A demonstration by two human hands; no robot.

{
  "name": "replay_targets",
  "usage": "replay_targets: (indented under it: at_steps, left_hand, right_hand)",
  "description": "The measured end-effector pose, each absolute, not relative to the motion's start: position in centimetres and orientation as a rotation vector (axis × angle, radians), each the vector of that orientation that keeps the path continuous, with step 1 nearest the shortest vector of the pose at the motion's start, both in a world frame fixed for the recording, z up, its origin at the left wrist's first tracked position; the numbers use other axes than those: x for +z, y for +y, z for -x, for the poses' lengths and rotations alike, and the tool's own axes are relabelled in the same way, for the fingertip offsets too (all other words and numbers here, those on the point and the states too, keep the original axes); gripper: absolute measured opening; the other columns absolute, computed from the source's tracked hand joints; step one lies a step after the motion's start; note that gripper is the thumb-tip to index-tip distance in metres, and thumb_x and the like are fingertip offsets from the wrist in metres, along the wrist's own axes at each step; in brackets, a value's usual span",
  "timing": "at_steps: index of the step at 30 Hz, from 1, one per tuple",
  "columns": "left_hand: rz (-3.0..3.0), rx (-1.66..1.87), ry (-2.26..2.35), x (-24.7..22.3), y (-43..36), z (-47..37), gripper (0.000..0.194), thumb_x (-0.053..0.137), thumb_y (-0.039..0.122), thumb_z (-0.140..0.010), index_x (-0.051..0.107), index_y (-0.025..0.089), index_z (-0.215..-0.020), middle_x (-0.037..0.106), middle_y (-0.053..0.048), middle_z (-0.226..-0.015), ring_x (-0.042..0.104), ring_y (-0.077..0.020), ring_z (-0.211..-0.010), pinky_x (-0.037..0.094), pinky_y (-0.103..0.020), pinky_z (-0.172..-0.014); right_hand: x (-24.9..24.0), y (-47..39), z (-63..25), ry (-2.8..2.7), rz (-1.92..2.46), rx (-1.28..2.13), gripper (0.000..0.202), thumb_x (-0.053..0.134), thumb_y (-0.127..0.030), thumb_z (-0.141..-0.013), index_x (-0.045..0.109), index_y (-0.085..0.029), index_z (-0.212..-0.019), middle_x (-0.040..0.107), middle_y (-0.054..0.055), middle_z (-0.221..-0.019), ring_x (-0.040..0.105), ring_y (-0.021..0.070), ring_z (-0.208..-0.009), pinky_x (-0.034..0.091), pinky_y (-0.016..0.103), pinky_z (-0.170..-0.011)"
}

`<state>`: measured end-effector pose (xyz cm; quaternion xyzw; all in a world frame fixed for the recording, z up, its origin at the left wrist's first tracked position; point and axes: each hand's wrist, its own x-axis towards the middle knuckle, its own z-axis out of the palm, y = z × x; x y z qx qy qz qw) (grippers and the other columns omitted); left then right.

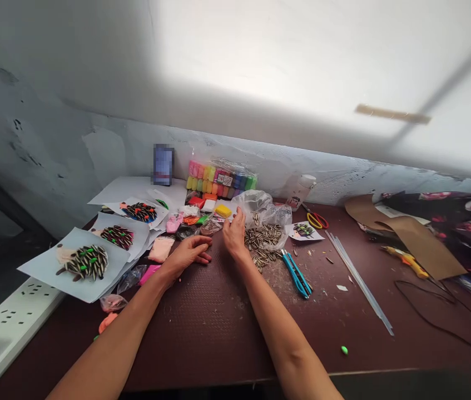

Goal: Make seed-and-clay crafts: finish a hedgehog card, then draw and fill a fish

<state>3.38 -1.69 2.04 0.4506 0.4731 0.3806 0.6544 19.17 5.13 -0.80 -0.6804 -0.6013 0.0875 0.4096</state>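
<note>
My left hand (189, 254) is low over the brown table, fingers loosely bent and apart, with nothing seen in it. It is beside a packet of peach clay (161, 248) and small bags of coloured clay. My right hand (234, 230) stands on edge at the left side of a heap of striped sunflower seeds (265, 238), fingers stretched away from me. Its palm side is partly hidden; I see nothing held. Behind the heap lies a crumpled clear plastic bag (256, 200). A yellow clay block (223, 211) is just beyond my right fingers.
Left, hedgehog pictures made of seeds (89, 262) lie on paper sheets near a white power strip (14, 316). A clay pack (222, 180) leans on the wall. Rightward are a teal utility knife (296, 275), scissors (317, 220), clear glue sticks (360, 283) and a yellow glue gun (410, 262) with its cord.
</note>
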Motion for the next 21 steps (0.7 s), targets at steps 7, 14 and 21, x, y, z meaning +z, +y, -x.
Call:
replay_targets:
  at_steps: [7,14,21]
  left_hand:
    - [-1.014,0.871,1.069,0.8,-1.0,-3.5,0.018,0.068,0.011,-0.086,0.067,0.011,-0.103,0.069,-0.016,-0.12,0.071,-0.0115,-0.063,0.063,-0.027,-0.061]
    - [-0.993,0.877,1.022,0.6,-0.8,-3.5,0.017,0.067,0.01,-0.088,0.065,0.011,-0.104,0.07,-0.015,-0.118,0.07,-0.0098,-0.062,0.061,-0.022,-0.058]
    - [-1.013,0.876,0.99,0.1,-0.6,-3.5,0.018,0.071,0.014,-0.086,0.066,0.011,-0.103,0.07,-0.015,-0.117,0.07,-0.0106,-0.062,0.061,-0.023,-0.058]
  right_hand:
    - [0.9,7.1,-18.4,-1.704,1.878,0.174,0.036,0.04,-0.018,-0.098,0.06,-0.005,-0.126,0.046,0.026,-0.148,0.046,0.0287,-0.139,0.036,0.039,-0.115]
    - [2.4,9.1,-19.4,-1.984,2.072,0.162,0.036,0.048,-0.017,-0.098,0.058,-0.01,-0.132,0.066,0.02,-0.128,0.059,0.0264,-0.123,0.043,0.036,-0.104]
    - [2.4,9.5,-20.0,-1.767,2.008,0.191,0.04,0.044,-0.03,-0.103,0.057,-0.009,-0.134,0.069,0.019,-0.125,0.065,0.0262,-0.115,0.047,0.033,-0.097]
